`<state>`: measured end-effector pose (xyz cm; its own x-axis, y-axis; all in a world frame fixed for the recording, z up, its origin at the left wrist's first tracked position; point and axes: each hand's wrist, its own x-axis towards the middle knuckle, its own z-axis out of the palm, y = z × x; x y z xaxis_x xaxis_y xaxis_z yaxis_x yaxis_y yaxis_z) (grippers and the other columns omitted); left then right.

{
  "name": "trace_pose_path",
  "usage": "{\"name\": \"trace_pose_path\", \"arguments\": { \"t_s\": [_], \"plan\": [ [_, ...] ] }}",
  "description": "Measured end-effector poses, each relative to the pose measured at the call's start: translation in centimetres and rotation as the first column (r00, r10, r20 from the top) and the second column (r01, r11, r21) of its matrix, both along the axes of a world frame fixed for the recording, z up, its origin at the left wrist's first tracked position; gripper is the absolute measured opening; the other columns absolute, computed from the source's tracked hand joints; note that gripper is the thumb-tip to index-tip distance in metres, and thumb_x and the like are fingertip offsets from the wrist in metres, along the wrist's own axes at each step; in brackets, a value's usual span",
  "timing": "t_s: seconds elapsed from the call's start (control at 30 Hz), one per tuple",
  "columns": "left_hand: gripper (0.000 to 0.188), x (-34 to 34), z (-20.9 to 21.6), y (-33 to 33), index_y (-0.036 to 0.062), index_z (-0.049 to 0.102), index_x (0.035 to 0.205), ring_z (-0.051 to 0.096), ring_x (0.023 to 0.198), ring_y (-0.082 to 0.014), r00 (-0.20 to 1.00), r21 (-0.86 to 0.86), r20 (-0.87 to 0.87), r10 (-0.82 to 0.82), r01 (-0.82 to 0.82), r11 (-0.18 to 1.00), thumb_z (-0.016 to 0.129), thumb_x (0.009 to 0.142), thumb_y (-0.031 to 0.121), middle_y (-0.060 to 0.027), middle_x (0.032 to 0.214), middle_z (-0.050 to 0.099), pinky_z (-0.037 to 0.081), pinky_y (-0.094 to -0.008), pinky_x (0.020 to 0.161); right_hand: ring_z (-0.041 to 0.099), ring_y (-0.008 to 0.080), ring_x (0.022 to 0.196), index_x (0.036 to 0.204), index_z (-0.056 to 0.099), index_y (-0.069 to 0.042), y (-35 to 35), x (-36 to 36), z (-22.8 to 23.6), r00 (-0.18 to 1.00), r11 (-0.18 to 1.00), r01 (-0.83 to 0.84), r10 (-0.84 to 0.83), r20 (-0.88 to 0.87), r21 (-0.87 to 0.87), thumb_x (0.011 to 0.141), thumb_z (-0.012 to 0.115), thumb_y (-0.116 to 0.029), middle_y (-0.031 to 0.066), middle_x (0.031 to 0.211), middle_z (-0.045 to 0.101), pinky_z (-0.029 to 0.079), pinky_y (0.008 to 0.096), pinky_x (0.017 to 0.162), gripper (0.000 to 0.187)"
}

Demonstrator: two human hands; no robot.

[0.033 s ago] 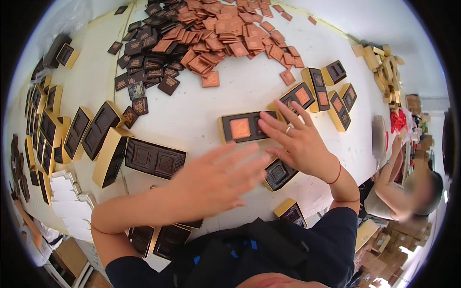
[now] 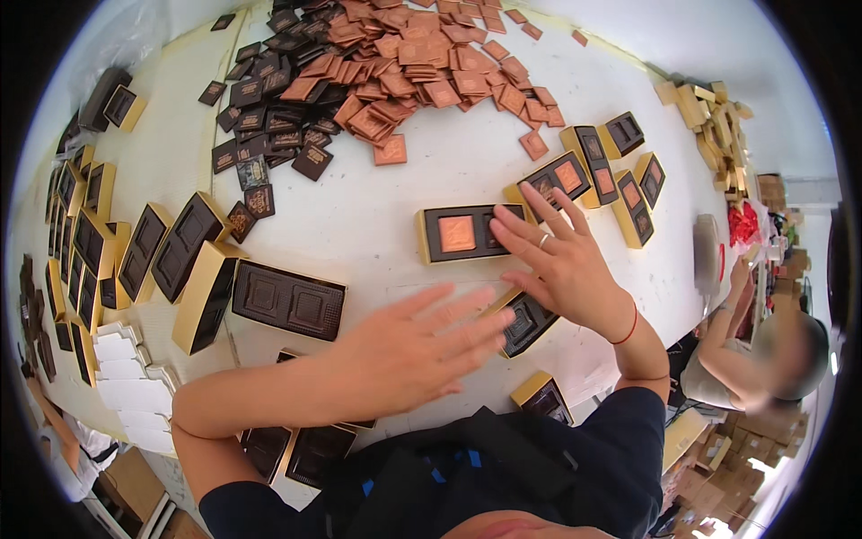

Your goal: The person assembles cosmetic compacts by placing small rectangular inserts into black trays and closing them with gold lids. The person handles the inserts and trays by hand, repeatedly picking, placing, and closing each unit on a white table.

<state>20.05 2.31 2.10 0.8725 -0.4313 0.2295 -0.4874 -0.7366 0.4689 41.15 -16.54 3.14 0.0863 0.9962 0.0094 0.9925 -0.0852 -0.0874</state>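
A gold-sided box (image 2: pixel 433 256) with a dark two-well tray lies mid-table, an orange square packet (image 2: pixel 457 234) in its left well. My right hand (image 2: pixel 561 269) reaches over the box's right end, fingers apart and fingertips at or just above the right well, which they partly hide. Nearer me, my left hand (image 2: pixel 422 346) hovers with fingers stretched out, a little blurred, holding nothing. Between my hands another dark-tray box (image 2: pixel 528 323) lies tilted, partly covered by them. Left of my left hand is a dark two-well tray (image 2: pixel 287 298), apparently without packets.
Orange packets (image 2: pixel 440 92) and dark packets (image 2: pixel 260 94) are heaped at the far side. Several filled boxes (image 2: pixel 633 208) stand at right, and boxes with bare trays (image 2: pixel 189 247) crowd the left. White stacked pieces (image 2: pixel 126 368) lie near left. A co-worker (image 2: pixel 736 359) is at far right.
The box under my right fingers has shifted slightly to the right. My left hand has moved a little right and nearer me, while my right hand has barely moved.
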Motion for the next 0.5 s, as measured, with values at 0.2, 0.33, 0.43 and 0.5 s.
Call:
{"name": "trace_pose_path", "arguments": {
  "t_s": [0.2, 0.33, 0.43, 0.5],
  "plan": [
    [0.060, 0.8, -3.3, -2.7, 0.0111, 0.050, 0.143, 0.034, 0.145, -0.0305, 0.992, -0.005, -0.025, -0.125, 0.125, 0.992, 0.068, 0.092, 0.037, -0.0038, 0.157, 0.041, 0.030, -0.0478, 0.120, 0.049, 0.0369, 0.137, 0.130, 0.065, -0.010, -3.4, 3.5, -0.8, 0.978, 0.969, 0.207, -0.201, -0.052, 0.132, 0.085, 0.075, -0.011, 0.0054, 0.139, 0.062, 0.038, 0.0509, 0.113, 0.046],
    [0.053, 0.9, -2.8, -2.7, 0.0083, 0.057, 0.129, 0.045, 0.134, -0.0304, 0.997, 0.029, 0.013, -0.074, 0.073, 0.997, 0.072, 0.087, 0.037, -0.0084, 0.135, 0.053, 0.033, -0.0479, 0.118, 0.050, 0.0387, 0.135, 0.128, 0.066, -0.008, -7.0, 8.2, -1.8, 0.937, 0.920, 0.347, -0.333, -0.105, 0.184, 0.085, 0.071, -0.003, 0.0081, 0.134, 0.065, 0.041, 0.0477, 0.110, 0.044],
    [0.047, 0.8, -1.2, -0.9, 0.0079, 0.058, 0.113, 0.053, 0.117, -0.0291, 0.998, 0.040, -0.040, 0.052, -0.051, 0.998, 0.078, 0.079, 0.033, -0.0097, 0.112, 0.058, 0.035, -0.0479, 0.115, 0.051, 0.0383, 0.133, 0.129, 0.064, -0.006, -7.1, 8.3, -1.6, 0.866, 0.854, 0.412, -0.475, 0.155, 0.318, 0.083, 0.071, 0.001, 0.0117, 0.133, 0.065, 0.038, 0.0470, 0.111, 0.048],
    [0.046, 1.2, -0.5, 0.4, 0.0080, 0.058, 0.106, 0.057, 0.108, -0.0295, 0.986, 0.047, -0.059, 0.156, -0.153, 0.987, 0.082, 0.075, 0.032, -0.0100, 0.102, 0.058, 0.038, -0.0480, 0.113, 0.054, 0.0360, 0.130, 0.130, 0.064, -0.006, -6.3, 6.4, -1.0, 0.937, 0.889, 0.348, -0.341, -0.079, 0.299, 0.085, 0.072, -0.001, 0.0111, 0.135, 0.064, 0.043, 0.0436, 0.108, 0.046]
  ]
}}
